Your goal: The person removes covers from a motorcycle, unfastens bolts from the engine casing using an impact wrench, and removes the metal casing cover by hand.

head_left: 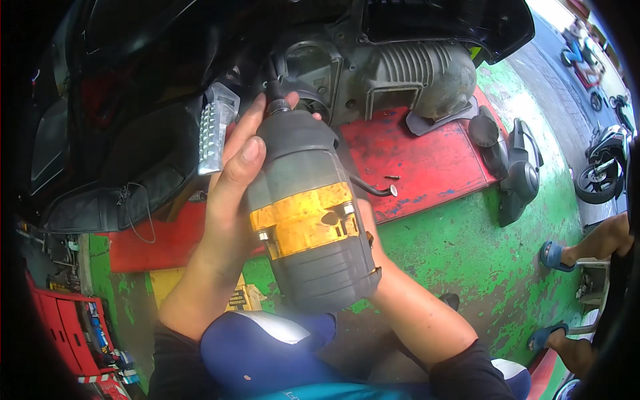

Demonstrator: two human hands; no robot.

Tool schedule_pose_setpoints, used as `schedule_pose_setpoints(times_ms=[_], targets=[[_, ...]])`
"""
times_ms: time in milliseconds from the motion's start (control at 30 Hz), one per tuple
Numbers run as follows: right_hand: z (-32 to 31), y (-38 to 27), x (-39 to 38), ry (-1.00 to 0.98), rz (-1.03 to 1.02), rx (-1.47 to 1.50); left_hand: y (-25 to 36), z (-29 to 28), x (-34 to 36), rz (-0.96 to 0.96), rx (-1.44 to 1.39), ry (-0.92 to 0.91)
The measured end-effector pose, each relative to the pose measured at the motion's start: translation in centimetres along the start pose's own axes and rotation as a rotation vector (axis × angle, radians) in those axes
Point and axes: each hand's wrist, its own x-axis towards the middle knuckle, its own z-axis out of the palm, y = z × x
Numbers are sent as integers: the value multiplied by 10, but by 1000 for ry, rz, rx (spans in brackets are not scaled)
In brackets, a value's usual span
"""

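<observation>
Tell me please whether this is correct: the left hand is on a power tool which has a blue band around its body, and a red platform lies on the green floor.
Not quite: the band is yellow, not blue, as the head view shows. The left hand is on the power tool, and the red platform lies on the green floor.

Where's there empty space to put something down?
The green floor has room between the red platform and the blue sandals. The platform has a bare patch below the grey casing, right of a bent bar. It's crowded around the power tool.
</observation>
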Motion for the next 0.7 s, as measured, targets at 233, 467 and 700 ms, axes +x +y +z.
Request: schedule_pose_setpoints(times_ms=[233, 467, 700], targets=[[15, -58, -14, 104, -355, -1347, -14, -14, -3, 17, -26, -129], [-4, -16, -4, 9, -284, -688, -15, -20, -1, 83, 74, -194], [6, -15, -8, 78, -419, -1122, -12, -19, -11, 52, 76, -129]])
